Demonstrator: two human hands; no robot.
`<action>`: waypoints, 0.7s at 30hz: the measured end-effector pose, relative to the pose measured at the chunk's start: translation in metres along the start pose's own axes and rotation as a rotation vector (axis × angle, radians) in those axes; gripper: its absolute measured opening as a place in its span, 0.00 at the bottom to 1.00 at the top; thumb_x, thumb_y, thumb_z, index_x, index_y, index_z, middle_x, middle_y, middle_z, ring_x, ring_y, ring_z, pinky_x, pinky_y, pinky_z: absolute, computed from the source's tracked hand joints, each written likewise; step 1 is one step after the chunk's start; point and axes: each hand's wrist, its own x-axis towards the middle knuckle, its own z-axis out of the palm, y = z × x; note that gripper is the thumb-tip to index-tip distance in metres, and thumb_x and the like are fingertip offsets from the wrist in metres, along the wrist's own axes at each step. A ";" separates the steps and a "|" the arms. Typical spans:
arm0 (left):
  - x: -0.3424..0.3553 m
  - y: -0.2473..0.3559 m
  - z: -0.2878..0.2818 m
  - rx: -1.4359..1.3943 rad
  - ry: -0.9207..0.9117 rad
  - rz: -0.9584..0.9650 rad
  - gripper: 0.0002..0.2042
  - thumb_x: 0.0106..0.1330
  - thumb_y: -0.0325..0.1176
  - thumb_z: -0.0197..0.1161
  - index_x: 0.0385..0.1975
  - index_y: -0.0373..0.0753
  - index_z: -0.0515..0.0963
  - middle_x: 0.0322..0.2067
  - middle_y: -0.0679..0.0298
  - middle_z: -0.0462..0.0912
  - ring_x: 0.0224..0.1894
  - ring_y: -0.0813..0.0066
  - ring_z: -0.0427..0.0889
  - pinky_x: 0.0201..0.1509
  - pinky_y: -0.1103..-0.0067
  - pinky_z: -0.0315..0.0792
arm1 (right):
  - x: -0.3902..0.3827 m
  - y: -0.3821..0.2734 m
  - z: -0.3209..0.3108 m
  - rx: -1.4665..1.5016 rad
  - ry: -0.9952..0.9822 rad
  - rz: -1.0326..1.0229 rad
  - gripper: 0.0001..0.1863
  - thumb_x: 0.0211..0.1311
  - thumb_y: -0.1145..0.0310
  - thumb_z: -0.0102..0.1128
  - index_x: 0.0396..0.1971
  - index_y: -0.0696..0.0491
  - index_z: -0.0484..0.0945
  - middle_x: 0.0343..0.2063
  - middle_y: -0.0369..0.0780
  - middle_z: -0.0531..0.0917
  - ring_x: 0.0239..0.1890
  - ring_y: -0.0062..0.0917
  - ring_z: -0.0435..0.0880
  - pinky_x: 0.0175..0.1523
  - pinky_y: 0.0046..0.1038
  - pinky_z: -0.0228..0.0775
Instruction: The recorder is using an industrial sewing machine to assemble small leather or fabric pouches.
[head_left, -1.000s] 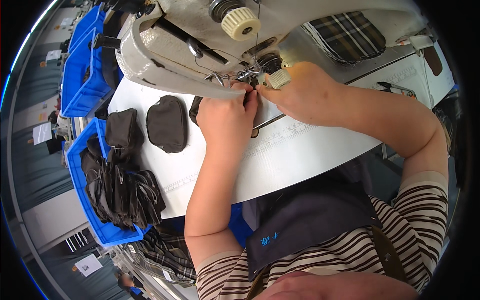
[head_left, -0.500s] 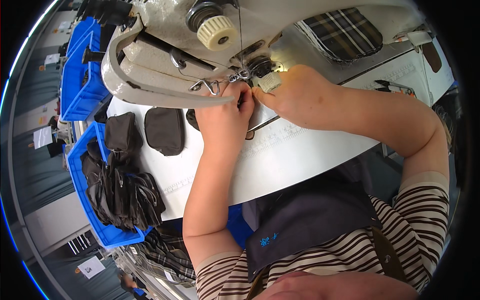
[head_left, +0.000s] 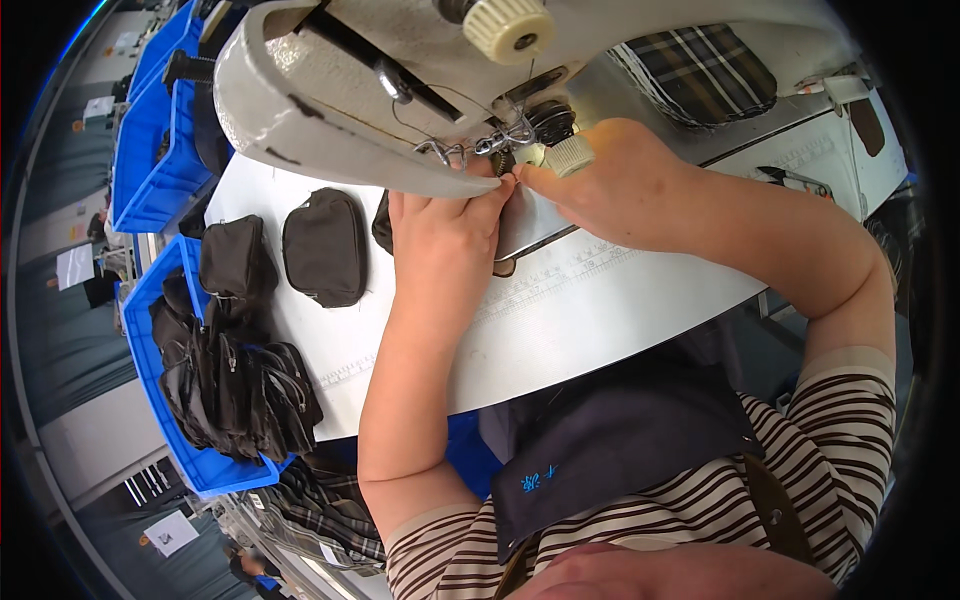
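Note:
A pale sewing machine stands over both hands, and its curved white guard hides part of my left fingers. My left hand lies on the bed beside the needle area, thumb and forefinger pressed together. Past its outer edge peeks a dark fabric piece, mostly covered by the hand. My right hand reaches in from the right with its fingers closed, its tips meeting the left thumb just below the needle area. What the two pinches hold is too small and hidden to make out. A cream knob sits in front of the right fingers.
Two dark fabric pouches, one a rounded square pouch, lie left of my hand on the white table. A blue bin holds several black pouches. Plaid fabric pieces are stacked at the far right, near a small cutter.
The view has shifted slightly, so the machine appears further right. My left fingers have uncurled and flattened, and the left thumb now meets the right fingertips.

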 end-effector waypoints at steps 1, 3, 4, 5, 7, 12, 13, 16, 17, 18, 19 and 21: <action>0.001 0.000 -0.003 0.000 0.001 -0.003 0.12 0.55 0.23 0.70 0.40 0.42 0.88 0.41 0.69 0.85 0.42 0.65 0.79 0.50 0.70 0.71 | 0.000 0.000 -0.001 0.000 -0.002 -0.003 0.04 0.58 0.72 0.61 0.33 0.53 0.79 0.25 0.37 0.81 0.30 0.31 0.85 0.35 0.32 0.77; 0.003 0.001 -0.008 0.015 -0.055 0.056 0.14 0.56 0.22 0.69 0.42 0.40 0.87 0.46 0.67 0.85 0.46 0.64 0.80 0.51 0.69 0.74 | 0.000 0.001 -0.001 0.006 -0.034 -0.010 0.04 0.58 0.72 0.61 0.33 0.52 0.79 0.25 0.37 0.81 0.30 0.30 0.85 0.35 0.31 0.78; 0.001 -0.001 -0.008 0.015 -0.055 0.053 0.14 0.56 0.22 0.69 0.42 0.40 0.87 0.46 0.67 0.85 0.46 0.64 0.80 0.51 0.69 0.74 | 0.000 0.001 -0.001 0.006 -0.036 -0.013 0.04 0.58 0.72 0.61 0.33 0.52 0.79 0.25 0.37 0.81 0.30 0.30 0.85 0.35 0.31 0.78; -0.001 -0.002 -0.007 -0.032 -0.069 0.025 0.14 0.56 0.22 0.68 0.43 0.40 0.86 0.46 0.67 0.85 0.47 0.63 0.81 0.51 0.69 0.75 | 0.000 0.000 -0.001 -0.004 -0.029 -0.013 0.04 0.58 0.72 0.61 0.33 0.52 0.79 0.26 0.37 0.81 0.30 0.30 0.85 0.36 0.31 0.78; -0.003 -0.002 -0.007 -0.077 -0.088 -0.007 0.14 0.57 0.21 0.67 0.44 0.39 0.86 0.47 0.66 0.85 0.48 0.62 0.81 0.51 0.70 0.76 | 0.001 0.000 0.000 -0.009 -0.023 -0.015 0.04 0.58 0.72 0.62 0.33 0.52 0.79 0.26 0.37 0.81 0.31 0.30 0.85 0.36 0.30 0.78; -0.002 0.011 -0.009 -0.138 -0.118 -0.128 0.13 0.59 0.22 0.65 0.44 0.38 0.86 0.45 0.66 0.86 0.44 0.61 0.81 0.48 0.71 0.78 | -0.001 -0.001 -0.001 -0.068 -0.029 -0.001 0.04 0.57 0.71 0.63 0.33 0.51 0.79 0.26 0.36 0.81 0.30 0.28 0.85 0.35 0.29 0.77; -0.001 0.012 -0.010 -0.137 -0.118 -0.129 0.13 0.59 0.22 0.65 0.44 0.38 0.86 0.45 0.66 0.86 0.44 0.61 0.81 0.48 0.71 0.78 | -0.001 -0.001 0.000 -0.067 -0.029 -0.002 0.04 0.57 0.71 0.63 0.33 0.51 0.79 0.26 0.36 0.81 0.30 0.28 0.85 0.35 0.29 0.77; -0.001 0.014 -0.012 -0.110 -0.132 -0.136 0.13 0.60 0.22 0.65 0.44 0.38 0.86 0.45 0.66 0.86 0.44 0.61 0.81 0.48 0.71 0.78 | 0.001 0.000 0.003 -0.047 0.009 -0.017 0.04 0.56 0.71 0.63 0.32 0.51 0.79 0.26 0.36 0.81 0.29 0.28 0.85 0.34 0.29 0.77; -0.001 0.014 -0.013 -0.105 -0.142 -0.144 0.13 0.60 0.22 0.64 0.45 0.38 0.86 0.45 0.66 0.86 0.44 0.61 0.81 0.48 0.71 0.78 | 0.001 -0.001 0.002 -0.054 0.022 -0.014 0.05 0.56 0.71 0.63 0.33 0.51 0.79 0.26 0.36 0.81 0.29 0.28 0.85 0.34 0.29 0.77; 0.000 0.015 -0.013 -0.104 -0.152 -0.149 0.13 0.60 0.22 0.64 0.45 0.37 0.85 0.45 0.66 0.85 0.44 0.61 0.81 0.47 0.71 0.78 | 0.001 -0.001 0.002 -0.064 0.032 -0.010 0.05 0.55 0.71 0.63 0.33 0.51 0.80 0.26 0.36 0.81 0.29 0.28 0.85 0.34 0.29 0.77; 0.000 0.016 -0.013 -0.105 -0.151 -0.150 0.13 0.60 0.22 0.64 0.45 0.37 0.85 0.45 0.66 0.85 0.44 0.61 0.81 0.47 0.71 0.78 | 0.001 -0.001 0.002 -0.064 0.031 -0.010 0.05 0.55 0.71 0.63 0.33 0.51 0.80 0.26 0.36 0.81 0.29 0.28 0.85 0.34 0.29 0.77; 0.001 0.018 -0.012 -0.091 -0.148 -0.151 0.13 0.61 0.23 0.63 0.45 0.36 0.85 0.46 0.64 0.85 0.44 0.60 0.80 0.49 0.71 0.78 | 0.001 -0.001 0.005 -0.070 0.052 -0.007 0.05 0.55 0.71 0.63 0.32 0.51 0.80 0.26 0.37 0.81 0.29 0.29 0.85 0.34 0.30 0.77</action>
